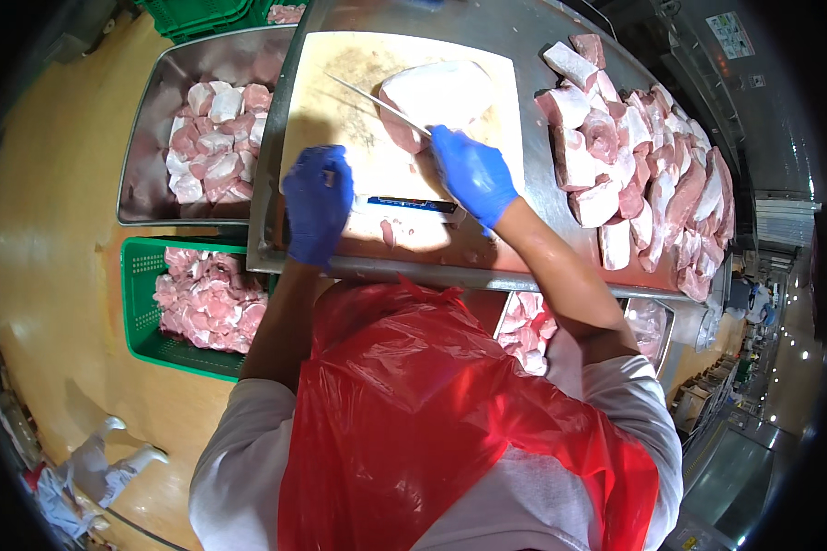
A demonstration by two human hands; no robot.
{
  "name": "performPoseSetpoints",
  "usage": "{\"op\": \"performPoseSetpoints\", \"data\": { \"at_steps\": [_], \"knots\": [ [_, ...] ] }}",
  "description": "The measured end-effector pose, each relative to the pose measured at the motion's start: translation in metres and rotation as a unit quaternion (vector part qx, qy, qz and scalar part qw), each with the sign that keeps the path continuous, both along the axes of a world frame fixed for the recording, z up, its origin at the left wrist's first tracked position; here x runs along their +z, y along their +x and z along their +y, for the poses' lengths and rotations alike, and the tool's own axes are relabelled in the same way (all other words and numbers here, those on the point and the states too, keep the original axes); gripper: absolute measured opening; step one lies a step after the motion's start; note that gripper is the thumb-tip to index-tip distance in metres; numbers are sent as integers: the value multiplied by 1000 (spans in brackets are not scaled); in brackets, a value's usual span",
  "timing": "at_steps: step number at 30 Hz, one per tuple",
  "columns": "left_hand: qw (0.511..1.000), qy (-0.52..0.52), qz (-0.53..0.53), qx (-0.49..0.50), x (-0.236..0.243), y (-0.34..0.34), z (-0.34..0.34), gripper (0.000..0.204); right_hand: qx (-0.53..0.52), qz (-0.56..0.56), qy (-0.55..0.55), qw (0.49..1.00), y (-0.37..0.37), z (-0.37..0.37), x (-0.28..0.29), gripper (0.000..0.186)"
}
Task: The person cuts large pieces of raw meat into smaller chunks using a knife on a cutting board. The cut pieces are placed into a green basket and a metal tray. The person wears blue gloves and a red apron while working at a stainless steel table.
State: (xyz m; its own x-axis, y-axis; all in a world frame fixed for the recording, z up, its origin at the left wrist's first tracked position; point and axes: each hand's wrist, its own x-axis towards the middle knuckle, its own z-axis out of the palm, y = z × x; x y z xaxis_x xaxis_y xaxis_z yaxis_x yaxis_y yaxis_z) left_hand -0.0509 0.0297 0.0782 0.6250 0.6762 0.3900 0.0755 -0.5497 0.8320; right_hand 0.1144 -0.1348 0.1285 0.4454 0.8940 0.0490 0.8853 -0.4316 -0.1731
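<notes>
My right hand (473,174), in a blue glove, is wrapped round the handle of a long thin knife (372,98). Its blade points to the far left, across a large block of raw meat (441,92) with a white fat side. This block lies on a pale cutting board (335,119). My left hand (320,207), also gloved in blue, is over the board's near left part with its fingers curled in; whether anything is inside them is hidden. Between my hands is a slim blue and black stick-like item (412,204). Small meat scraps (388,233) lie nearer to me.
A pile of cut meat pieces (639,156) covers the steel table's right side. Left of the table are a steel bin (142,184) and a green crate (138,303), both holding meat. More meat (526,331) is below the near edge. Another person (92,468) is at lower left.
</notes>
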Motion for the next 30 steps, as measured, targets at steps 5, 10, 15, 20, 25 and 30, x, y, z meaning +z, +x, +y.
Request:
{"op": "performPoseSetpoints", "data": {
  "at_steps": [5,10,15,20,25,30],
  "knots": [
    [999,1,-5,41,-4,-8,16,15,6,-49,-176,983,39,-141,-4,22],
    [998,46,-34,-30,-1,33,-37,33,-35,-61,-169,983,30,-170,29,15],
    [993,102,54,6,-14,83,-62,19,-99,-9,9,995,-7,-103,-8,15],
    [999,28,-25,-4,-19,63,-35,8,-93,16,57,994,-27,-20,-20,17],
    [997,69,-32,16,-27,64,-33,10,-97,18,-3,995,-31,36,0,17],
    [999,29,-37,-9,-30,61,-27,9,-108,10,-184,977,-30,-38,-5,19]
  ]
}}
